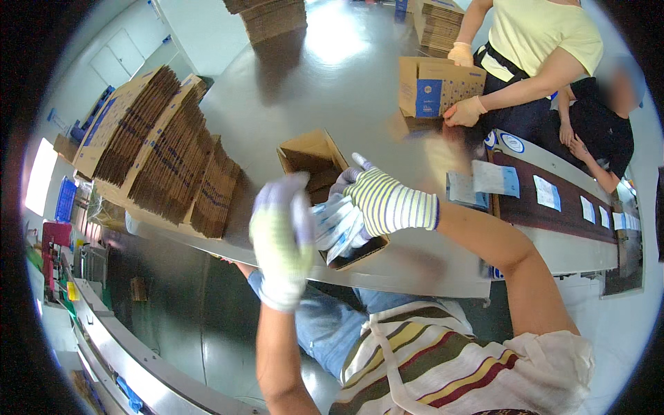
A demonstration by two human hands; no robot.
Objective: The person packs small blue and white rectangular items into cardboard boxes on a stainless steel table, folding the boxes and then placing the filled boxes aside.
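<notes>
An open cardboard box stands on the metal table in front of me, its flaps up. My right hand, in a striped knit glove, is over the box and closed round a bunch of white-and-blue packets. Part of the bunch is hidden by the glove. My left hand, gloved the same way, is raised just left of the packets and apart from the box's far end. Motion smears its fingers, so their pose is unclear.
Flat cardboard stacks lean at the table's left; another stack stands farther back. At right, a conveyor belt carries packets. Across the table, a co-worker in orange gloves handles a box; another person is behind.
</notes>
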